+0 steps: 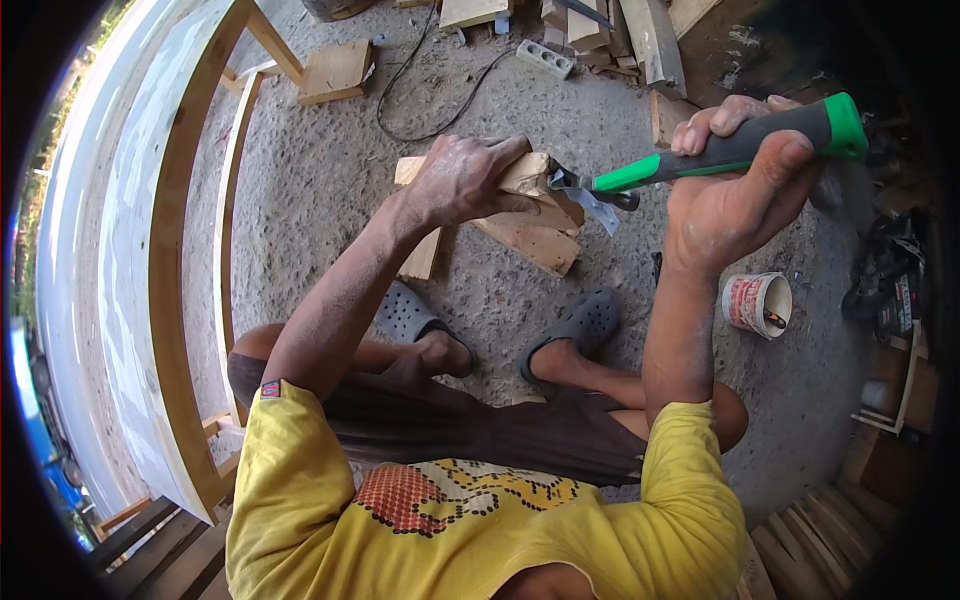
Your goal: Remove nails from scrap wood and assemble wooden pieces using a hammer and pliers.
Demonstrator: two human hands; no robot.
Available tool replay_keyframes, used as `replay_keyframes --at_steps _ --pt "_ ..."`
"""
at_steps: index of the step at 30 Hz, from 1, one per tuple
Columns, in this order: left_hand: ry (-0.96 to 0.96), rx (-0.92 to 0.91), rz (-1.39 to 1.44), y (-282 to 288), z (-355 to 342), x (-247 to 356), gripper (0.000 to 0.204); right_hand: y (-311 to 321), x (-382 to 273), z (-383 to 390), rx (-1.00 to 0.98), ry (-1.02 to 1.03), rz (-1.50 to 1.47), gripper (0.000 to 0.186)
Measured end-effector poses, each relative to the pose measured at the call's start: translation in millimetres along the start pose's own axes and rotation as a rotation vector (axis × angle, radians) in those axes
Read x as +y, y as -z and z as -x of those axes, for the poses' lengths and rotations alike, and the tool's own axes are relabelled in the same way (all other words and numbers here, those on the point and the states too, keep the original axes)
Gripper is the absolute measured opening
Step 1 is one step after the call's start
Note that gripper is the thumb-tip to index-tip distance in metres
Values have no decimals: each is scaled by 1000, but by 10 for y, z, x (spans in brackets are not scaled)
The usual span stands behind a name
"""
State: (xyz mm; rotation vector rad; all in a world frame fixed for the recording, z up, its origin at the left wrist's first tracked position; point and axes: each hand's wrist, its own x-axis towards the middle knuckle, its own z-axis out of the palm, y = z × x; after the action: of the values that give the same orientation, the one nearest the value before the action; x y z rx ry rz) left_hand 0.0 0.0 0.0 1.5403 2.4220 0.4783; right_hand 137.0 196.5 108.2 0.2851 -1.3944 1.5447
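My left hand (460,180) grips a short light wood piece (525,175) above more boards (525,240) on the concrete floor, in the middle of the head view. At upper right, my right hand (740,190) is closed round the green and black handle of a hammer (775,140). The hammer's dark head (575,182) is at the right end of the wood piece, beside a thin crumpled pale scrap (600,213). I cannot make out whether this scrap is metal or plastic.
A wooden frame (180,150) with pale sheeting stands along the left. Boards (655,45) lie at the top, near a white socket strip (545,58) and black cable. A white bucket (750,305) is at my right. My feet in grey clogs (585,330) rest below the boards.
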Motion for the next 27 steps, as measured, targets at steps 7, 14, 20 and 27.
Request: replay_keyframes --at_steps 7,14,20,27 --pt "-15 155 74 -26 -84 205 60 -161 -90 -335 -52 -130 173 28" --pt "46 105 70 -122 -168 171 50 115 97 -621 -13 -243 123 37" --pt "84 185 101 -143 -311 386 49 128 247 -775 277 -285 207 30" --pt "132 302 96 -374 -73 418 48 397 199 -707 -33 -344 128 19"
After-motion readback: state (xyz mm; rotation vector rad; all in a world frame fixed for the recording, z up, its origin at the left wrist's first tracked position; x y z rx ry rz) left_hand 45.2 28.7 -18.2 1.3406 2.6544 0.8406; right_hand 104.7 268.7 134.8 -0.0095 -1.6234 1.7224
